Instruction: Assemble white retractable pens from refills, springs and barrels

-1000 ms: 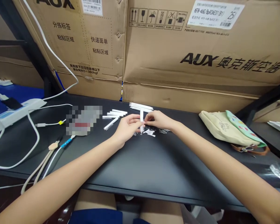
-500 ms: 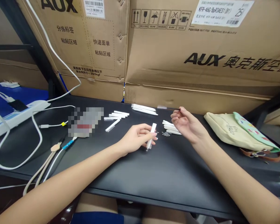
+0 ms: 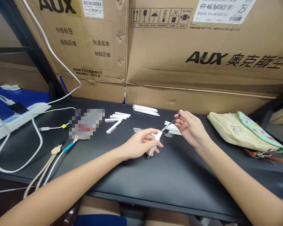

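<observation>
Nearest the camera, a left hand point(image 3: 140, 144) clenches a white pen barrel point(image 3: 155, 142) over the desk point(image 3: 179, 175) while right-hand fingers point(image 3: 180, 117) pinch a thin black refill point(image 3: 171, 121), lined up with the barrel's upper end; loose white barrels point(image 3: 145, 110) lie toward the desk's far edge, before cardboard cartons point(image 3: 202, 56).

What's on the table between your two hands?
The head view shows white pen parts and tiny metal bits on the black table between the left hand and right hand.
</observation>
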The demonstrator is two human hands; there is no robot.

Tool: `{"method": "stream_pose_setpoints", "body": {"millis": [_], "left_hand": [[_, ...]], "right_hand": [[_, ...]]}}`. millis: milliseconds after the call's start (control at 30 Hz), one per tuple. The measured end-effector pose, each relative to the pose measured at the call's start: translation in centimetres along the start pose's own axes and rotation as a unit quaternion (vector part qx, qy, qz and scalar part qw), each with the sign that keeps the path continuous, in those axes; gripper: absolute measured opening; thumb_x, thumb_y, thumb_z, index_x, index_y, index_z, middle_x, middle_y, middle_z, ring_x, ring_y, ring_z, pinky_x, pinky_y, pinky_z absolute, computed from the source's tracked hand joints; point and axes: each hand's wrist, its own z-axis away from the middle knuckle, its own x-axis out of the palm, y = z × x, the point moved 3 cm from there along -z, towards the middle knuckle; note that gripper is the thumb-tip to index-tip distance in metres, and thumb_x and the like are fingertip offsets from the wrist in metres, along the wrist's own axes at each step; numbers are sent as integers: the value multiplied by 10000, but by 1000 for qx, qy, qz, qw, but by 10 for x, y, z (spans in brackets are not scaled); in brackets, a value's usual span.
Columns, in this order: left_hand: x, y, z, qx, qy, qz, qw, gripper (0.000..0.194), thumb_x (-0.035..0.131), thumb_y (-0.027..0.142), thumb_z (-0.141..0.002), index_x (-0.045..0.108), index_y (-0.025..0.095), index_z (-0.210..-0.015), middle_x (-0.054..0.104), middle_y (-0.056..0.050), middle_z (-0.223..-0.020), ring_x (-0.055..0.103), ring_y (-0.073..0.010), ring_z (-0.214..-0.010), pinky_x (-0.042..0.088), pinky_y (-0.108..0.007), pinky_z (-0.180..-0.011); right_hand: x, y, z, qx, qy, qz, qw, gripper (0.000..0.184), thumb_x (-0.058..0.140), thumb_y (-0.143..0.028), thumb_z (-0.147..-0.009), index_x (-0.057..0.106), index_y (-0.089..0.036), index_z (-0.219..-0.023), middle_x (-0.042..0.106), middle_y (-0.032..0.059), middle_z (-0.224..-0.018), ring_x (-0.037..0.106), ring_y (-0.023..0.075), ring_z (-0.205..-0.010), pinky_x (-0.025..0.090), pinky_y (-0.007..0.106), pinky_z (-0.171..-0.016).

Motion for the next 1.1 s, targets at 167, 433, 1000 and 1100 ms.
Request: {"method": "stream_pose_setpoints", "body": {"millis": [167,433,1000,1100], "left_hand": [[2,-1,0,-7,-21,-2,1000,301,592,253,-781,540,161,-1064,642,-62,-813,612,-141,-654,437,-227,-516],[1,1,-1,-26,-11,10,1000,352,641,289,-756,554,158,-1072,643,-52,-788,606,-140,-622,474,-234,-492],[5,5,0,-29,-3,31,999,464,671,288,-744,532,144,-1163,667,-68,-800,619,-145,-617,510,-260,-525],[5,4,-2,-31,-3,25,999,405,678,307,-737,544,147,-1083,660,-64,-792,630,-157,-629,516,-272,-528]], "right_hand": [[2,-1,2,-7,-23,19,1000,284,805,-347,-600,579,-179,-633,629,-21,-652,532,43,-484,470,151,-467],[15,3,13,-6,-78,40,996,255,791,-341,-624,597,-174,-632,646,-9,-626,546,62,-468,475,189,-474],[26,14,28,56,-148,53,986,226,746,-320,-679,592,-163,-630,673,2,-690,488,39,-452,437,185,-472],[27,12,27,55,-156,71,984,235,757,-344,-656,607,-165,-682,680,14,-721,489,48,-455,451,202,-481]]}}
